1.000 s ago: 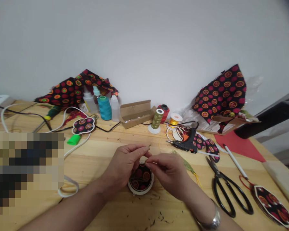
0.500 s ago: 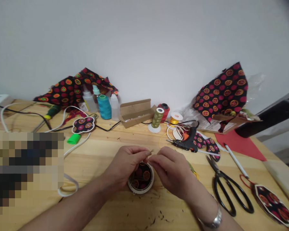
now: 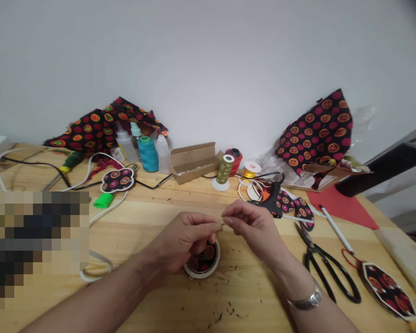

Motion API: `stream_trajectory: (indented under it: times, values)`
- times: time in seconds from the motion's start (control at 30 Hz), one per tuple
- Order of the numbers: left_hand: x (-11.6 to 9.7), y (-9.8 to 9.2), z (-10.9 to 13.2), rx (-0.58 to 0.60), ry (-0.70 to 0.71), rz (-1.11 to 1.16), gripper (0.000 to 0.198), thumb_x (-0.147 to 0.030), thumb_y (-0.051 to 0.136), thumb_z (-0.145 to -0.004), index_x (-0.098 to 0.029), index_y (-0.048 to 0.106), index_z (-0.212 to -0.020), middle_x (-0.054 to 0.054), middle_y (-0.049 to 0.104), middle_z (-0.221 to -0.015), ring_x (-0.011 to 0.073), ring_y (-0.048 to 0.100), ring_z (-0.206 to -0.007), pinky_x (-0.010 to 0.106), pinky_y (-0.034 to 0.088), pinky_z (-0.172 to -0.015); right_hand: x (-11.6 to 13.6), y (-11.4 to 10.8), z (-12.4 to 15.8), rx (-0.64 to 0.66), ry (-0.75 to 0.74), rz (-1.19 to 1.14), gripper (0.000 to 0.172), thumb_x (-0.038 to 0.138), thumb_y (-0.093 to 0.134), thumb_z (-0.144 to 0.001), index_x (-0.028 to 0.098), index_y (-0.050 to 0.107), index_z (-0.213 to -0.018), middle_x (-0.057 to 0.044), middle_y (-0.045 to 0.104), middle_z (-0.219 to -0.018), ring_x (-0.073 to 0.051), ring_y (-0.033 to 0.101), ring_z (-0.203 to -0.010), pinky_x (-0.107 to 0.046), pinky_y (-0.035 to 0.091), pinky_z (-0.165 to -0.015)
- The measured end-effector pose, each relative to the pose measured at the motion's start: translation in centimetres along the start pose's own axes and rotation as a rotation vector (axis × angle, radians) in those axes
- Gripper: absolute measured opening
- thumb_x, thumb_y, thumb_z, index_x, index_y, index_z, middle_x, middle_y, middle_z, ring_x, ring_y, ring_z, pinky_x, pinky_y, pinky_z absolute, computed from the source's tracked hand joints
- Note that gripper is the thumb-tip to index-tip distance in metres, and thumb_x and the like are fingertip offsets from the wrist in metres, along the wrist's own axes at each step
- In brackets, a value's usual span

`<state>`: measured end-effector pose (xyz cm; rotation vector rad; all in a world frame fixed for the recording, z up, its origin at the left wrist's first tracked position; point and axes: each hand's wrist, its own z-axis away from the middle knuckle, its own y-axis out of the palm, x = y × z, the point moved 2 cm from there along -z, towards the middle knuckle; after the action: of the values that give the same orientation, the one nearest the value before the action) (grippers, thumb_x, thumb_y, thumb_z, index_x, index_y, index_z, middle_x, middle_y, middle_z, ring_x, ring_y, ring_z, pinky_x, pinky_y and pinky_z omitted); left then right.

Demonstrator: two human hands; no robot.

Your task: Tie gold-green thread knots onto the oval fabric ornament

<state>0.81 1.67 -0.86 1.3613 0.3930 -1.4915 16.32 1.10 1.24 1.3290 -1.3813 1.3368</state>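
Observation:
My left hand (image 3: 185,238) and my right hand (image 3: 253,226) meet fingertip to fingertip over the middle of the wooden table (image 3: 152,296). Both are closed in a pinch on a thin olive thread or tassel end (image 3: 222,225), too small to name surely. Just below them a round fabric-covered disc (image 3: 203,261) in black with red and orange dots lies on the table, partly hidden by my left hand. A silver bracelet (image 3: 307,300) sits on my right wrist.
Black scissors (image 3: 327,268), a white pen (image 3: 336,229), a black glue gun (image 3: 272,203) and a patterned octagon piece (image 3: 388,289) lie to the right. Thread spools in olive (image 3: 223,171), teal (image 3: 147,154) and red (image 3: 235,157), a small carton (image 3: 194,162), bottles, cables and patterned fabric (image 3: 315,134) line the back.
Both hands have risen slightly off the disc and shifted right, the right hand lifting its pinch higher. The green tassel seen by the right hand earlier is hidden now.

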Motion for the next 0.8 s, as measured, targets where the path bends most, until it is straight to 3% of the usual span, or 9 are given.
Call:
stream_trajectory:
  times: [0.13, 0.3, 0.53, 0.8]
  values:
    - [-0.24, -0.07, -0.09, -0.024, 0.048, 0.111, 0.023, -0.028, 0.068, -0.068, -0.012, 0.059, -0.055, -0.004, 0.046, -0.051, 0.003, 0.027, -0.041, 0.021, 0.013, -0.04, -0.49, 0.6, 0.11, -0.021, 0.106, -0.148, 0.004, 0.02, 0.066, -0.066, 0.018, 0.064, -0.069, 0.001, 0.06, -0.061, -0.007, 0.048, -0.051, -0.019, 0.039, -0.045]
    - [-0.37, -0.05, -0.12, -0.031, 0.065, 0.196, 0.016, -0.026, 0.07, -0.066, -0.012, 0.064, -0.062, -0.004, 0.048, -0.054, 0.003, 0.032, -0.044, 0.018, 0.02, -0.04, -0.68, 0.67, 0.32, -0.029, 0.053, -0.179, 0.007, 0.022, 0.067, -0.067, 0.018, 0.068, -0.073, -0.001, 0.061, -0.067, -0.008, 0.049, -0.054, -0.019, 0.04, -0.046]
    - [-0.19, 0.04, -0.04, -0.031, 0.071, 0.151, 0.02, -0.027, 0.069, -0.068, -0.012, 0.06, -0.057, -0.004, 0.046, -0.054, 0.0035, 0.03, -0.044, 0.019, 0.019, -0.04, -1.11, 0.75, 0.28, -0.081, 0.074, -0.183, 0.009, 0.026, 0.069, -0.067, 0.017, 0.068, -0.067, 0.0, 0.059, -0.062, -0.006, 0.043, -0.049, -0.017, 0.034, -0.04]
    - [0.08, -0.06, -0.15, -0.022, 0.08, 0.087, 0.023, -0.03, 0.067, -0.07, -0.013, 0.059, -0.057, -0.004, 0.045, -0.052, 0.004, 0.028, -0.042, 0.021, 0.015, -0.04, -1.11, 0.78, 0.34, -0.083, 0.132, -0.2, 0.011, 0.027, 0.072, -0.063, 0.018, 0.071, -0.069, 0.001, 0.062, -0.056, -0.008, 0.048, -0.048, -0.02, 0.041, -0.045]
